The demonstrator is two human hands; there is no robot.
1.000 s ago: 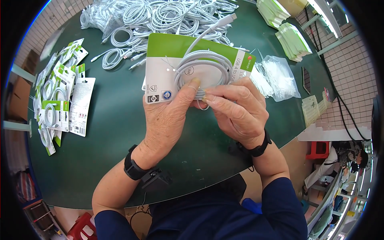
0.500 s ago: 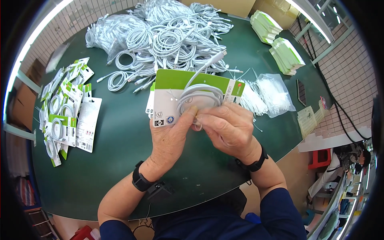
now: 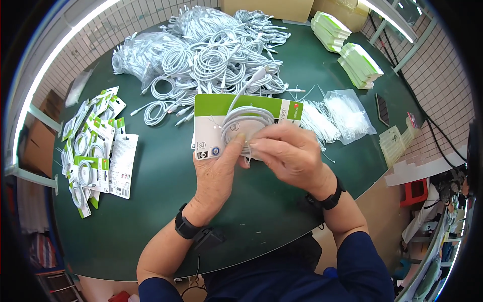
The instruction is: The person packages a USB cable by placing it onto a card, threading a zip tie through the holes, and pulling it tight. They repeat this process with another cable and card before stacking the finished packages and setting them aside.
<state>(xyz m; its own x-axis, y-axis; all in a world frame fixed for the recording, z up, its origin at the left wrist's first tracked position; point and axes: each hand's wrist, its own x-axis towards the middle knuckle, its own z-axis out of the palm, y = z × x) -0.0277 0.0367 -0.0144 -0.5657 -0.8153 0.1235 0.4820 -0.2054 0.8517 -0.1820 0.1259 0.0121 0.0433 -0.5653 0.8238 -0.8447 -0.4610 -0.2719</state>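
Observation:
In front of me a green and white packaging card (image 3: 207, 132) is held up, with a coiled white USB cable (image 3: 247, 113) lying against its face. My left hand (image 3: 215, 176) grips the card's lower edge, its thumb pressing the bottom of the coil. Close beside that thumb, my right hand (image 3: 296, 157) is closed in a pinch on a thin white cable tie (image 3: 248, 160) that loops below the coil. The cable's plug end sticks up over the card's top edge. Another tie's thin ends poke out at the coil's left. The exact pinch point is partly hidden by fingers.
Coiled white cables (image 3: 216, 55) are heaped at the back of the green table (image 3: 166, 211). Carded cables (image 3: 88, 151) lie at left. On the right are loose cable ties (image 3: 322, 121), a bag of ties (image 3: 347, 116), card stacks (image 3: 359, 65) and a phone (image 3: 382, 109).
My right fingers have shifted slightly at the coil's lower edge, uncovering more of the looped tie. The whole view has moved a little; both hands keep their hold.

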